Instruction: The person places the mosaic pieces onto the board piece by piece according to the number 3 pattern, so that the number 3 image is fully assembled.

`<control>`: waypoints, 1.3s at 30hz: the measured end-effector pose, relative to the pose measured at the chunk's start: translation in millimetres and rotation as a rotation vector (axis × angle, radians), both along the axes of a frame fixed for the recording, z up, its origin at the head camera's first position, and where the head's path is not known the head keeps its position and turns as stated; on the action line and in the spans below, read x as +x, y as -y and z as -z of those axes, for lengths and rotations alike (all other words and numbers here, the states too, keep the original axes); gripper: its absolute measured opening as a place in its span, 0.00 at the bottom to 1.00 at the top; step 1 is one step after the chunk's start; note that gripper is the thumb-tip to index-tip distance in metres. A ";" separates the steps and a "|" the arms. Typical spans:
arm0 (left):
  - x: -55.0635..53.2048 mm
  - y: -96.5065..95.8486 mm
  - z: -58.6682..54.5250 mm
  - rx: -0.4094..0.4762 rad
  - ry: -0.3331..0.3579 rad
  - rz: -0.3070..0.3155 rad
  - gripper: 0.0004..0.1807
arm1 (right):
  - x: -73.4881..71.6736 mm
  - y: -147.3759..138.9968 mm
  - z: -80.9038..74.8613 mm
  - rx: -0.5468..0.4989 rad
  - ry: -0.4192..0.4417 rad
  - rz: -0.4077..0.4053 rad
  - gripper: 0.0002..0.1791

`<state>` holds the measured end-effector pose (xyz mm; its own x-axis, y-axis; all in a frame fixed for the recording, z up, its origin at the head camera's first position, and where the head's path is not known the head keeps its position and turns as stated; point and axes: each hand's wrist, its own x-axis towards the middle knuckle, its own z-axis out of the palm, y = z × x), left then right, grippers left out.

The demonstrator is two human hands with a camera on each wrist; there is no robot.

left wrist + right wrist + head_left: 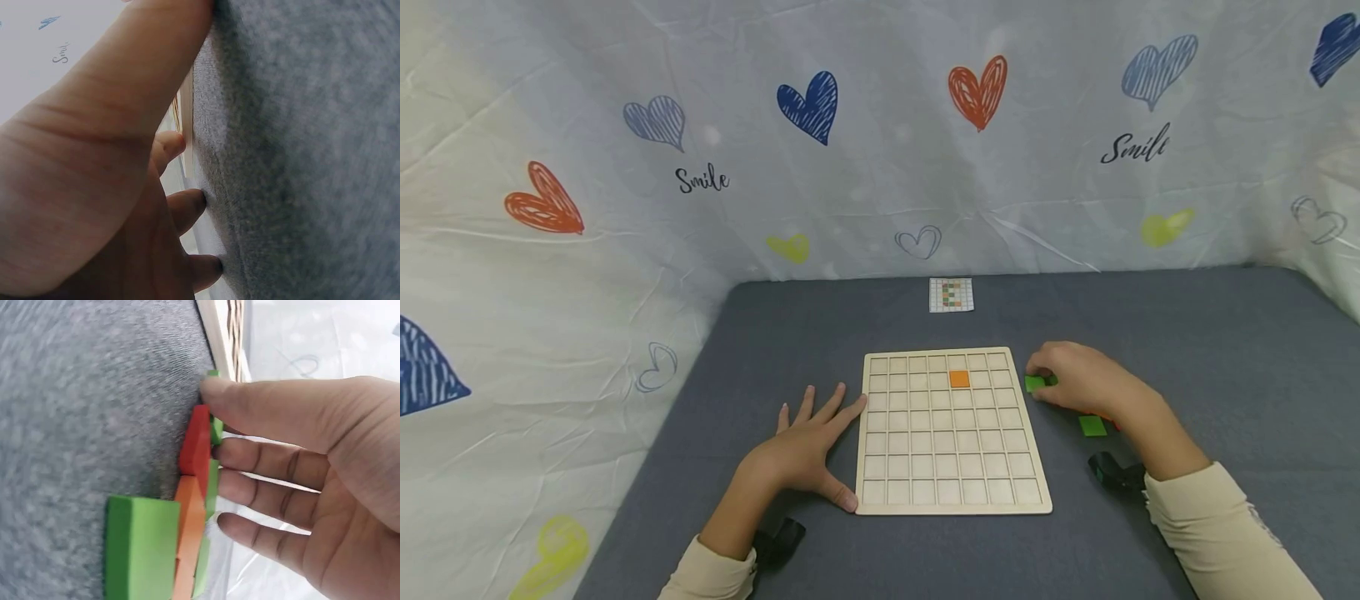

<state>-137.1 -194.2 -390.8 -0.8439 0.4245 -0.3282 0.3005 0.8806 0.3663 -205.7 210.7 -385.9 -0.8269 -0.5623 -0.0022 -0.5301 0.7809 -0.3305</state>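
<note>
A square wooden grid board (946, 442) lies on the table with one orange tile (959, 379) in a cell of its second row from the far edge. Along the board's left edge, my left hand (801, 450) rests with fingers spread, thumb at the near corner and index fingertip higher up. Just off the board's right edge, my right hand (1086, 379) pinches a green tile (1035, 383) between thumb and fingers. Under and beside that hand, the right wrist view shows a red tile (196, 442), an orange tile (189, 515) and a green tile (144, 547).
A small printed card (951, 295) with a coloured grid pattern lies beyond the board. Dark grey cloth (820, 333) covers the table. A white curtain (880, 183) printed with hearts hangs behind and at the left.
</note>
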 end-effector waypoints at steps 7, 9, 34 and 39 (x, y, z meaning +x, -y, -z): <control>-0.5 0.1 0.3 -0.006 -0.001 0.004 0.75 | 1.0 -0.5 -0.5 -0.029 0.005 -0.011 0.11; -0.6 0.0 0.3 -0.007 0.001 0.004 0.75 | 1.3 -0.4 -0.7 -0.034 0.005 -0.009 0.11; 0.3 -1.0 -0.5 -0.015 -0.001 -0.001 0.75 | -6.6 15.9 -6.3 -0.094 -0.010 -0.078 0.11; 0.9 -1.0 -1.3 -0.020 0.003 -0.003 0.75 | -9.6 20.9 -5.6 -0.105 -0.013 -0.107 0.11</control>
<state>-136.2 -193.2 -389.6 -0.8444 0.4152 -0.3385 0.2968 0.8886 0.3497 -215.3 189.8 -380.4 -0.7616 -0.6441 0.0712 -0.6135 0.6811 -0.3996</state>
